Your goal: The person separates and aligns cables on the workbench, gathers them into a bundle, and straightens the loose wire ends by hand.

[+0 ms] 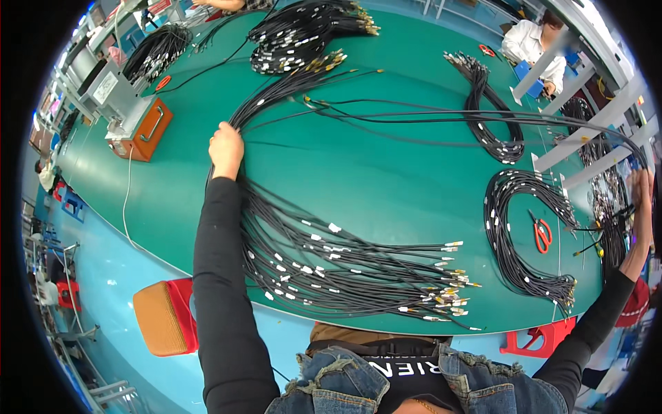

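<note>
You had the bundle (258,228) arcing across the green table (386,179), a few cables (620,136) stretching rightward above it, and a coil (498,234) near the right end. Your left hand (226,150) was closed around the bundle; the cables reached your right hand (643,200), whose grip I couldn't tell. Pliers (536,224) lay within the coil's curve.

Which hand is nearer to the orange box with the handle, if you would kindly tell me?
Left. The left hand is to the right of the orange box, gripping black cables; the right hand is far across, near the picture's right edge.
</note>
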Demonstrator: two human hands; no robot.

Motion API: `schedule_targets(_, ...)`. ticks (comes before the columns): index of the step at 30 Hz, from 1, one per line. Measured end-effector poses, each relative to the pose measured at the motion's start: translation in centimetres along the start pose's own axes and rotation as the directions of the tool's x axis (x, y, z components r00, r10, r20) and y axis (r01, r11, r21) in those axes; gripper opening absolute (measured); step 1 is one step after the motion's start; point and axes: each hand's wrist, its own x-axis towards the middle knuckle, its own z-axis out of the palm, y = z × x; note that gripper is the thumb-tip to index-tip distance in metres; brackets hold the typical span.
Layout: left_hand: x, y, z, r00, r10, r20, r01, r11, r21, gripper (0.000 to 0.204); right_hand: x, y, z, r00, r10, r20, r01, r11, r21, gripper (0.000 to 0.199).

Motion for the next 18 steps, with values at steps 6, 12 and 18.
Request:
schedule_targets(6, 0.1, 1.2, -2.2, 0.996, 0.045, 0.071, -0.052, 0.994, 0.095, 0.034, -0.7, 8.7, -3.4, 0.985, 0.148, 0.088, -0.104, 0.918, -0.384, 0.032)
schedule_targets(12, 0.7, 7.9, -5.7, 0.584, 0.764, -0.272, -0.809, 0.576, -0.118, 0.052, 0.3, 1.6, -1.3, 0.946, 0.294, 0.138, -0.272, 0.949, -0.159, 0.025)
schedule_targets(18, 3.0, 7.7, -1.9, 0.862, 0.376, 0.339, -0.435, 0.893, 0.116, 0.042, -0.4, 0.9, -0.9, 0.946, 0.254, 0.201, -0.248, 0.967, -0.055, 0.023)
